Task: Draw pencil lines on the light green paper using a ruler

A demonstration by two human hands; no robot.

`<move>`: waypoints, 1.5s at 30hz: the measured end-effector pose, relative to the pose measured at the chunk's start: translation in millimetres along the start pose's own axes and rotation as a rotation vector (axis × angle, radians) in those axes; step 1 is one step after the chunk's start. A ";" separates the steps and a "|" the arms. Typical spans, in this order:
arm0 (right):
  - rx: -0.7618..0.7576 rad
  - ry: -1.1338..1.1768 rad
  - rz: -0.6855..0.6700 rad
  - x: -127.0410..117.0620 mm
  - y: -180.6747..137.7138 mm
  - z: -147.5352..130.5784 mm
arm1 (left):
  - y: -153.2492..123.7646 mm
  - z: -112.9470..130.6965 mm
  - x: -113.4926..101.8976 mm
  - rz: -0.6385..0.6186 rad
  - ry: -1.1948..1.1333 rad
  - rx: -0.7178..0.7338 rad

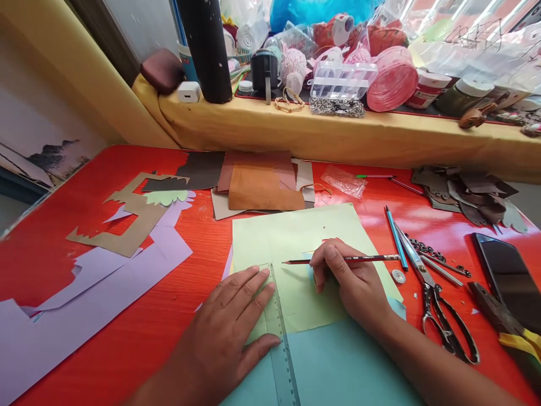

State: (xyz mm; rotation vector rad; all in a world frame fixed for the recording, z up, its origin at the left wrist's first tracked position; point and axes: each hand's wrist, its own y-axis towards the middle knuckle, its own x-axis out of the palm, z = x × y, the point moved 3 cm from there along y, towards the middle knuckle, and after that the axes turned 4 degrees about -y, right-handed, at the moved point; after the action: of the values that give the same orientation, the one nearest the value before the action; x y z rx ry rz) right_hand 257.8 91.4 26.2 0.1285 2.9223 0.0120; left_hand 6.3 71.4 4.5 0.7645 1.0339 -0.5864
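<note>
One ruler [283, 357] beneath left grip [234, 316], pencil [369, 258] inside right grip [354, 279].

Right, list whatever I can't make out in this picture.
In the head view:
Clear ruler: near end cut off by the bottom edge, numbers too small.
Pale green paper: partly hidden by the left hand and right hand.
Red-and-black pencil: lettering too small.
Pliers: handle ends cut off by the right edge.

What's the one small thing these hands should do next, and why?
Probably bring the pencil tip to the ruler's edge: the left hand lies flat over the clear ruler on the green sheet, while the right hand holds the pencil with its tip near, but apart from, the ruler's far end.
</note>
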 end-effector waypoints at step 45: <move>-0.014 0.010 -0.075 1.9 -1.3 2.1 | -2.1 -3.0 -1.1 0.021 0.060 0.022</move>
State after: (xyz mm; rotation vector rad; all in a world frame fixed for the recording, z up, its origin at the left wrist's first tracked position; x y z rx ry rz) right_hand 256.2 90.3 23.8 0.0173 2.9340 0.0208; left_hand 2.8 72.7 4.0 0.8155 1.0749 -0.5599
